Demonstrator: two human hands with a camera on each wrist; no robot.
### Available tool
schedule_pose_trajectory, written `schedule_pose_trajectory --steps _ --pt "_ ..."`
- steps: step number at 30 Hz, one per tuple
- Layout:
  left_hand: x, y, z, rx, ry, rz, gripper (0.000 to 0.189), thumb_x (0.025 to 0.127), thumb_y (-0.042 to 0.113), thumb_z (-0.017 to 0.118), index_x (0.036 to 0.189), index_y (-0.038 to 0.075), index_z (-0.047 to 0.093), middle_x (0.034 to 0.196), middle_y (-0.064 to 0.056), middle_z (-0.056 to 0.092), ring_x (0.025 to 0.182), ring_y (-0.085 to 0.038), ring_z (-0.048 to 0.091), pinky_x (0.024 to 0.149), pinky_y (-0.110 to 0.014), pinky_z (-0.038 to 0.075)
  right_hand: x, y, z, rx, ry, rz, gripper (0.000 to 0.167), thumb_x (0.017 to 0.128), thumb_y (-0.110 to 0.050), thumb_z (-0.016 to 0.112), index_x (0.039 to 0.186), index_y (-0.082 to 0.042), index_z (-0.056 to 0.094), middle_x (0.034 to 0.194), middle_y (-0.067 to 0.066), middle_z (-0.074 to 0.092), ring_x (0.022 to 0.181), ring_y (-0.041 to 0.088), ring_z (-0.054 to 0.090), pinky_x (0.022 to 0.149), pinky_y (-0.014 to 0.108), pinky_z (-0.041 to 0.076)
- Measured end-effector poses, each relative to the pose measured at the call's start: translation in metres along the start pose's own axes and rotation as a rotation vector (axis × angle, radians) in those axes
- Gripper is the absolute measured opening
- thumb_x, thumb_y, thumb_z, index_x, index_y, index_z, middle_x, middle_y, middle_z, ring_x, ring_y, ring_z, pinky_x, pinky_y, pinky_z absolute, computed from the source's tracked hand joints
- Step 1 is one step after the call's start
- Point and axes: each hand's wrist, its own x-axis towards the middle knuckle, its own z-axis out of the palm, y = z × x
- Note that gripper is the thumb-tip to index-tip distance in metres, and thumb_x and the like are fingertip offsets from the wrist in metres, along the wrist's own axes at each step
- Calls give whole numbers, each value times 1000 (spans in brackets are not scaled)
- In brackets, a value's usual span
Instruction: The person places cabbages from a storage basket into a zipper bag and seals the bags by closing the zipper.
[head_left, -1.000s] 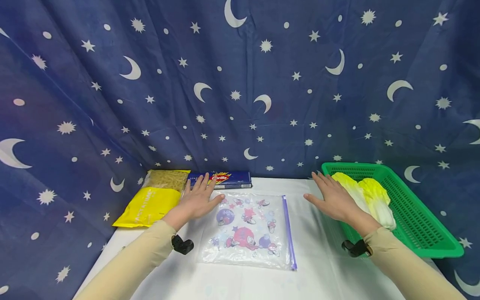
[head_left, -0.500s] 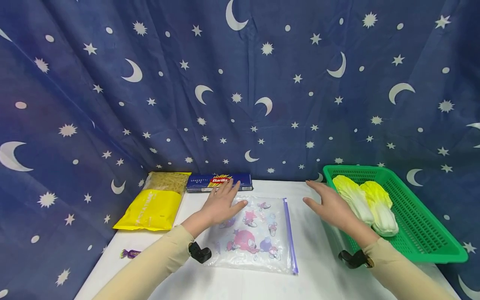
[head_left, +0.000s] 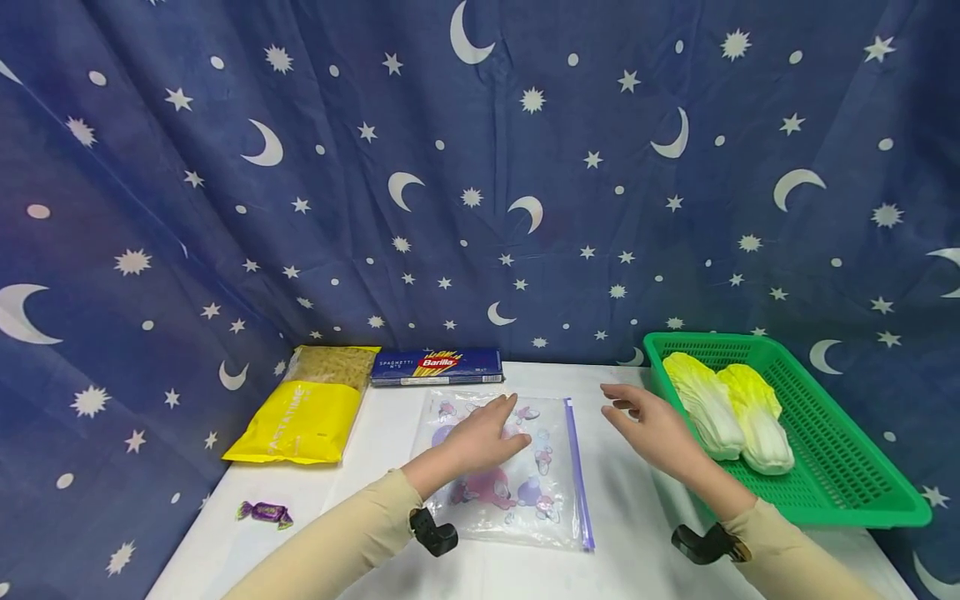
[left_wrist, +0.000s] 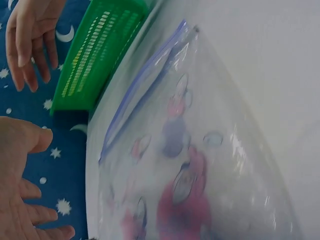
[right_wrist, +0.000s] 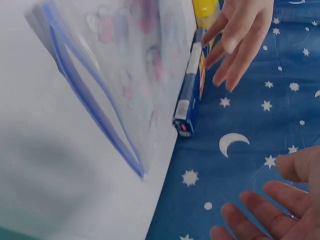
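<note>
Hanging behind the left hand (head_left: 483, 437) and the right hand (head_left: 652, 429) is a blue curtain (head_left: 562, 192); below both spreads a white table (head_left: 637, 517). Just outside the right hand sits a green basket (head_left: 840, 458). Under the left hand lies a clear plastic bag (head_left: 525, 504), flat, its purple zip edge (head_left: 579, 475) between the two hands. It should be light, limp and slippery, apt to slide or crumple; the stiffer zip edge looks the best place to pinch. Beyond the left hand's outer side leans a yellow pasta packet (head_left: 311, 408). Two cabbages (head_left: 705, 412) rest in the basket beside the right hand. Both hands are empty, fingers relaxed, hovering apart. Ahead of the left fingertips lies a spaghetti box (head_left: 437, 367); outside the left forearm, a wrapped candy (head_left: 265, 512).
</note>
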Motion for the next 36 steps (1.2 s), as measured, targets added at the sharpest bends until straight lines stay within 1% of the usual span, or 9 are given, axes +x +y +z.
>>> schedule_pose_trajectory --steps 4,9,13,17,23,26,29,32,36 --pt "3 9 14 9 -19 -16 75 99 46 60 158 6 38 161 -17 37 146 -37 36 117 -53 34 -7 -3 6 41 -10 -3 39 104 -23 62 139 -6 62 131 13 67 112 27 65 94 48 55" --pt "9 18 31 41 -13 -26 71 98 44 62 154 5 44 158 -15 43 142 -38 42 114 -52 39 -13 0 15 71 -6 -5 35 102 -12 62 136 -2 63 122 13 70 108 27 67 94 47 56" --pt "14 25 43 88 4 -32 70 96 44 65 151 4 49 153 -16 48 137 -37 47 109 -52 44 -16 5 20 62 1 11 33 101 -9 63 133 -1 65 116 11 71 104 26 67 92 46 57" --pt "19 31 54 155 38 -35 70 93 47 68 146 3 55 145 -15 53 130 -35 52 104 -49 48 -19 8 24 68 0 21 32 100 -7 63 131 0 66 112 10 71 101 25 67 89 45 58" --pt "26 37 71 233 77 -33 66 91 50 69 135 1 62 131 -14 59 119 -30 56 96 -45 52 -25 15 32 77 -7 75 30 99 -7 65 128 -2 68 108 7 72 96 22 66 80 35 58" --pt "29 40 77 263 99 -40 65 90 52 68 131 2 65 125 -12 60 114 -29 57 93 -43 52 -28 19 35 85 -12 96 30 99 -7 65 128 -2 68 108 7 71 96 22 66 76 32 57" --pt "30 46 81 280 113 -48 66 89 57 69 126 1 66 118 -11 60 109 -27 56 90 -41 52 -31 23 37 94 -12 101 30 99 -7 64 128 -1 68 108 7 71 97 23 66 76 31 56" --pt "31 51 86 292 122 -59 71 86 62 70 122 2 67 114 -9 58 106 -25 53 88 -39 50 -33 27 39 104 -12 104 31 99 -6 64 129 0 67 109 8 71 99 24 66 77 31 57" --pt "36 55 98 318 133 -89 78 83 70 68 123 3 65 116 -8 56 107 -23 51 87 -37 47 -35 33 41 124 -18 119 31 99 -6 64 130 1 66 112 10 71 101 26 66 80 33 57"
